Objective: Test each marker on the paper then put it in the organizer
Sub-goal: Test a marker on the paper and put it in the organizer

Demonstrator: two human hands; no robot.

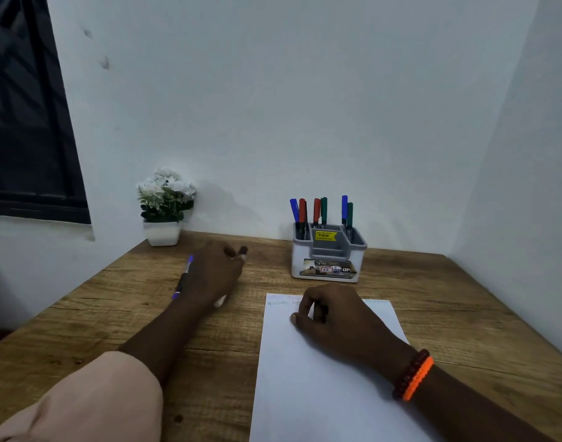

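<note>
Organizer (328, 253) stands behind the paper (308, 387); plant pot (162, 232) sits far left.

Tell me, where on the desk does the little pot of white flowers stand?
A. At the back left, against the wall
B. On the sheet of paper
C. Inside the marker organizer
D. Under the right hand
A: the pot of white flowers stands at the desk's back left by the wall, well left of the organizer and clear of the paper.

Bare wooden desk (433, 301) lies open between my right hand (334, 317) and the organizer (327, 250), whose upright markers (321, 212) crowd its back slots, front compartment free; the flower pot (162, 232) blocks the far-left corner, walls close behind and right.
</note>
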